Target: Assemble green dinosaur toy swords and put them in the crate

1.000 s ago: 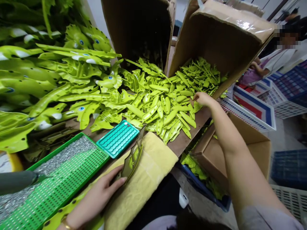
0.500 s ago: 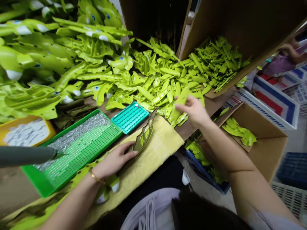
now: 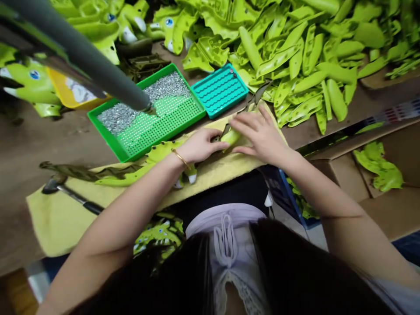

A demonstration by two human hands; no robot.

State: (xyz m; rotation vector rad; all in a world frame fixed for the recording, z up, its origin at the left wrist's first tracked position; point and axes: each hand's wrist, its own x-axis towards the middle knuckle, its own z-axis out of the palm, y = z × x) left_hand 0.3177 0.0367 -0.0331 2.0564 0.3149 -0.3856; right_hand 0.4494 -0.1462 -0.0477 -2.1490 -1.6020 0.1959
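On the yellow cloth (image 3: 59, 223), my left hand (image 3: 203, 146) grips the near end of a dark olive plastic part (image 3: 260, 92), its thumb against a light green plastic piece (image 3: 231, 137). My right hand (image 3: 259, 131) has its fingers bent over that same green piece, thumb on the near side. The piece lies against the olive part; how it sits there is hidden by the fingers. Under my left wrist rests a green spotted toy shell (image 3: 157, 155) with white tips, beside another olive part (image 3: 88, 171).
A grey rod-shaped tool (image 3: 114, 78) hangs over a green tray (image 3: 123, 154) of small metal screws. Near it are a teal tray (image 3: 220, 91), a yellow bin (image 3: 62, 96) and a hammer (image 3: 77, 199). Green pieces (image 3: 308, 65) pile up behind; a cardboard box (image 3: 387, 210) stands at right.
My right hand has brought a green piece from the pile to the olive part in my left hand. Both hands are now together, and the view has tilted down.
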